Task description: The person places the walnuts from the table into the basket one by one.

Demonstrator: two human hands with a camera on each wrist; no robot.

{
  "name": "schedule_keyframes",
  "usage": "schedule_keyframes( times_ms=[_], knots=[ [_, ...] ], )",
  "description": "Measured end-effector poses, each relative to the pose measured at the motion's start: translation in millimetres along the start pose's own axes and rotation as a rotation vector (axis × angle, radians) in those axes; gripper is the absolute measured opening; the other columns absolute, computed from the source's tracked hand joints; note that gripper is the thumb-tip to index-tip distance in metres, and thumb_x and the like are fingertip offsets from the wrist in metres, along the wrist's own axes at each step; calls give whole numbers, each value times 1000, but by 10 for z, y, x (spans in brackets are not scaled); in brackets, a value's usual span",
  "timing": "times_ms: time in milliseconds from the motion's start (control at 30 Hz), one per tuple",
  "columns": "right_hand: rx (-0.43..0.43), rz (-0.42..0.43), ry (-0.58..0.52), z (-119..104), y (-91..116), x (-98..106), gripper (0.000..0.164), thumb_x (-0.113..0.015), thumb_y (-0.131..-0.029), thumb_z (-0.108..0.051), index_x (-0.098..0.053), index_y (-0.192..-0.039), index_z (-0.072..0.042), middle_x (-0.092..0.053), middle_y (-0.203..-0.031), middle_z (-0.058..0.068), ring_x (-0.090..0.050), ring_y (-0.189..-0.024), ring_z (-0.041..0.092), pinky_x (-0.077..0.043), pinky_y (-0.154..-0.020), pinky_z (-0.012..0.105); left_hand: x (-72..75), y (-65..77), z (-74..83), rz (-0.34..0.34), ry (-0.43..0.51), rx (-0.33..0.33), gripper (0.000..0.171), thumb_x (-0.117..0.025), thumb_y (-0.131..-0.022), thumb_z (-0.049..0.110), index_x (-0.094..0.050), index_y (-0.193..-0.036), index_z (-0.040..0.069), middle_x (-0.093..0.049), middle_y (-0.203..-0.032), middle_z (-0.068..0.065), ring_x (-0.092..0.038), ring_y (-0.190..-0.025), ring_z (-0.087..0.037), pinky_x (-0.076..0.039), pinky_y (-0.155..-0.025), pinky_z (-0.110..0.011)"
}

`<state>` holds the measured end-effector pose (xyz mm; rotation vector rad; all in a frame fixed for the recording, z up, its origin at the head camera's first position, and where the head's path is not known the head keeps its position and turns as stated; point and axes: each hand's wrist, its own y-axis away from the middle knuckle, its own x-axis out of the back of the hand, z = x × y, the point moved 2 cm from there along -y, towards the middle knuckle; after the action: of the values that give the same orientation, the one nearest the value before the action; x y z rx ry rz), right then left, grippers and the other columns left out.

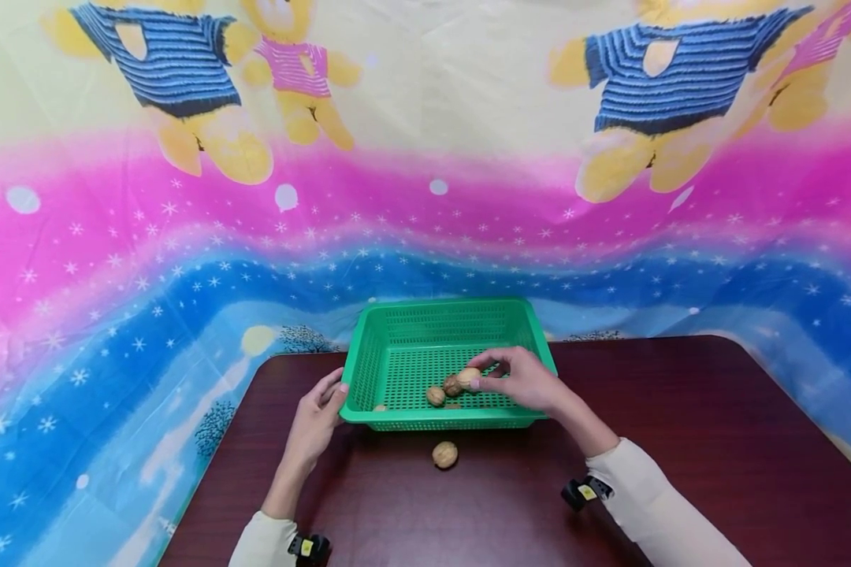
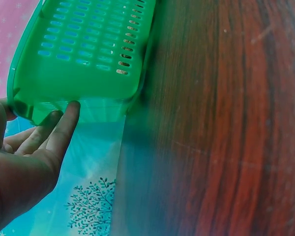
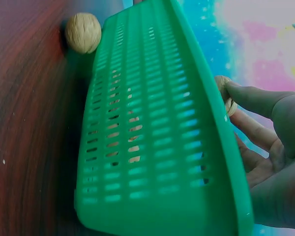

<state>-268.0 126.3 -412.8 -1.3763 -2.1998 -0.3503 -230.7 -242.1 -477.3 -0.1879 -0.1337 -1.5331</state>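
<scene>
A green plastic basket point(image 1: 448, 415) with slotted walls stands on the dark table. At its left end my left hand point(image 1: 315, 417) grips the rim, the thumb at the edge and fingers against the outer wall point(image 2: 96, 83). Inside the basket, my right hand point(image 1: 521, 379) pinches a walnut point(image 1: 469, 379) between thumb and fingertips; the right wrist view shows this walnut point(image 3: 225, 93) partly behind the rim. Beside it in the basket lie a darker walnut point(image 1: 452, 385) and a lighter walnut point(image 1: 436, 397). The front wall partly hides others. One walnut point(image 1: 444, 454) rests on the table before the basket.
The reddish-brown table point(image 1: 681, 441) extends to both sides of the basket. Behind it hangs a cloth point(image 1: 425, 213) printed with bears and snowflakes. Each wrist wears a small black device, such as the right one point(image 1: 579, 494).
</scene>
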Motion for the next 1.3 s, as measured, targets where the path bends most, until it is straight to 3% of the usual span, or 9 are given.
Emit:
schedule_keyframes(
  times_ms=[100, 267, 600, 1133, 1300],
  knots=[
    [-22, 0, -23, 53, -35, 12, 27, -80, -100, -24, -78, -126, -16, -74, -127, 10, -73, -99, 23, -60, -86, 55, 0, 1, -2, -1, 3, 0, 58, -55, -114, 35, -41, -166, 14, -56, -159, -20, -65, -135, -38, -63, -91, -28],
    [-33, -7, -32, 152, -104, 22, 29, -79, -100, -22, -77, -126, -11, -76, -125, 12, -74, -101, 27, -60, -89, 57, -1, 7, -3, -5, -4, -2, 58, -55, -114, 37, -41, -166, 15, -56, -159, -20, -65, -135, -37, -63, -93, -31],
    [-62, -5, 44, 291, -249, 27, 27, -80, -99, -22, -78, -123, -11, -76, -121, 10, -67, -102, 21, -56, -79, 35, -18, -4, -3, -4, 26, -5, 56, -57, -114, 35, -44, -164, 15, -61, -154, -21, -69, -130, -35, -62, -91, -26],
    [-87, -15, 35, 388, -352, -35, 25, -80, -99, -22, -79, -123, -13, -75, -119, 8, -67, -109, 24, -55, -83, 36, -14, -13, -1, -4, 17, -8, 58, -55, -114, 35, -41, -166, 12, -57, -157, -22, -65, -135, -38, -62, -94, -29],
    [-94, -22, 36, 385, -351, -54, 34, -80, -100, -22, -76, -129, -6, -75, -122, 13, -69, -112, 28, -58, -88, 41, -11, -11, -7, -7, 24, -11, 58, -55, -115, 34, -41, -166, 12, -56, -158, -23, -64, -136, -39, -61, -94, -27]
  ],
)
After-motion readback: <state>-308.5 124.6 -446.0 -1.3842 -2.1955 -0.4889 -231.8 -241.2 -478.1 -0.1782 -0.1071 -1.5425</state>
